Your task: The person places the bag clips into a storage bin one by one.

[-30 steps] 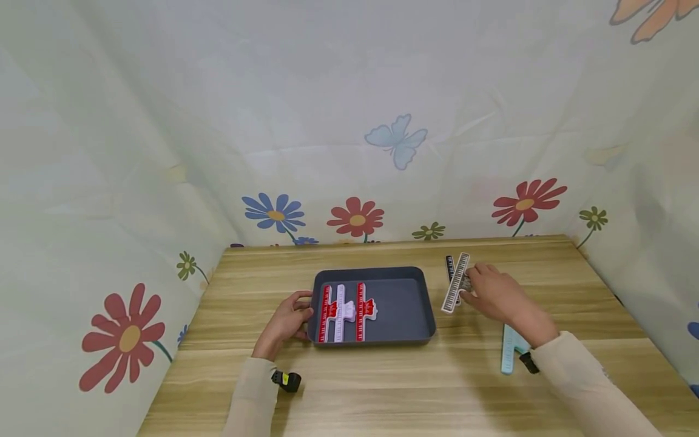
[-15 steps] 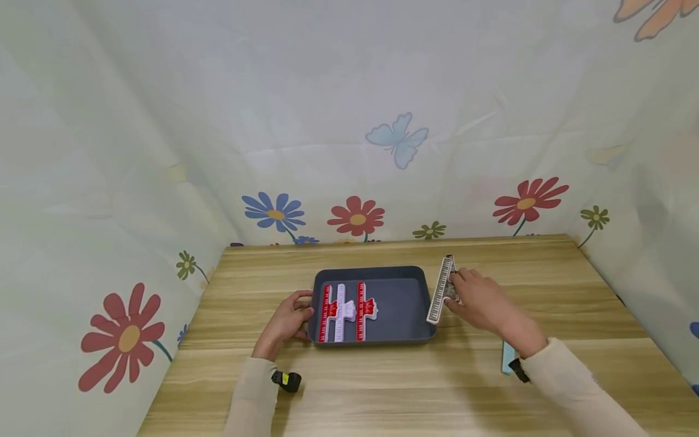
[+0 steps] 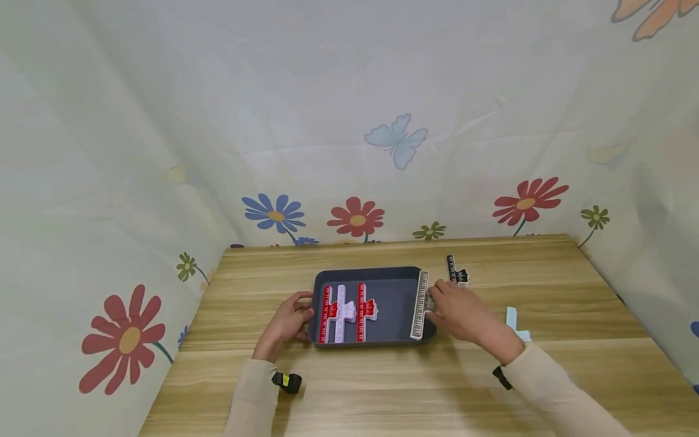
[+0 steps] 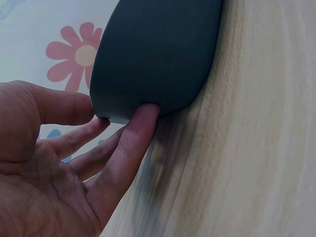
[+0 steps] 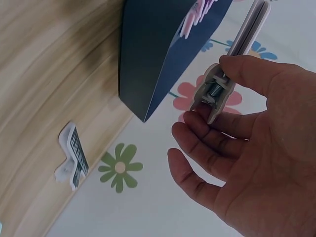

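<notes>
My right hand (image 3: 455,309) pinches a white clip (image 3: 419,303) with a black piano-key pattern, held over the right end of a dark grey tray (image 3: 393,309). In the right wrist view, thumb and fingers press the spring handle of this clip (image 5: 216,91). My left hand (image 3: 286,318) touches the tray's left end from outside; the left wrist view shows its fingertips (image 4: 147,111) against the outer wall. Inside the tray, a red clip (image 3: 324,318), a lilac clip (image 3: 340,318) and another red clip (image 3: 360,315) lie side by side, long bars parallel.
Beyond my right hand, a black piano-key clip (image 3: 451,267) lies on the wooden table (image 3: 382,388). A light blue clip (image 3: 511,318) lies right of the tray, close by my right forearm. A flower-printed curtain (image 3: 306,121) surrounds the table.
My right hand has carried the white clip leftward from beside the black clip to over the tray's right end. The black clip now shows more fully. My left hand stays at the tray.
</notes>
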{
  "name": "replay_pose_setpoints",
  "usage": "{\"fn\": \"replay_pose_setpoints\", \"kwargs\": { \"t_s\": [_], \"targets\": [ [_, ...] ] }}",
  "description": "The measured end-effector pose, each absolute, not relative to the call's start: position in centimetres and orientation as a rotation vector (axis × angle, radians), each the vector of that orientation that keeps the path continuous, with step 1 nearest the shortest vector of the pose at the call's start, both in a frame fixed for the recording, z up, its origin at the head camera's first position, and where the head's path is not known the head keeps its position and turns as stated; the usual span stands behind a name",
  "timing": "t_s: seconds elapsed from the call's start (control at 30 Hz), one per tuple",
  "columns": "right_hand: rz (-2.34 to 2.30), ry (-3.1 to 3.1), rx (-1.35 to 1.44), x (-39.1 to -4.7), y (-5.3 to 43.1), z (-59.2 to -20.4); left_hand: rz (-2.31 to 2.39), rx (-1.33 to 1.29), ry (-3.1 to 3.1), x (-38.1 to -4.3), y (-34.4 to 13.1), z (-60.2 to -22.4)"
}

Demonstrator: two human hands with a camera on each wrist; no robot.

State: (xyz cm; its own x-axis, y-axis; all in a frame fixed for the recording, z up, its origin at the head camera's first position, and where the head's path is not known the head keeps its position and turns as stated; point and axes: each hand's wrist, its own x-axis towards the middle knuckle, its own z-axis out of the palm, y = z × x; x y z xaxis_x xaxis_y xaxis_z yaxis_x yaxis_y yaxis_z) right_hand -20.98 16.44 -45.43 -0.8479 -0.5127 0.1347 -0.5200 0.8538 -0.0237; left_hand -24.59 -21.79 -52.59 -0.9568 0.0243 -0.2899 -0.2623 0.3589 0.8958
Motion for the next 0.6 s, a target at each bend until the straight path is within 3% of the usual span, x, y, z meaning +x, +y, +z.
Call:
{"fn": "replay_pose_setpoints", "kwargs": {
  "t_s": [0.6],
  "targets": [
    [0.117,-2.955,0.858,-22.2,12.7,-46.9,1.615,-0.216,2.38,-24.5,-21.8,-52.4]
  ]
}}
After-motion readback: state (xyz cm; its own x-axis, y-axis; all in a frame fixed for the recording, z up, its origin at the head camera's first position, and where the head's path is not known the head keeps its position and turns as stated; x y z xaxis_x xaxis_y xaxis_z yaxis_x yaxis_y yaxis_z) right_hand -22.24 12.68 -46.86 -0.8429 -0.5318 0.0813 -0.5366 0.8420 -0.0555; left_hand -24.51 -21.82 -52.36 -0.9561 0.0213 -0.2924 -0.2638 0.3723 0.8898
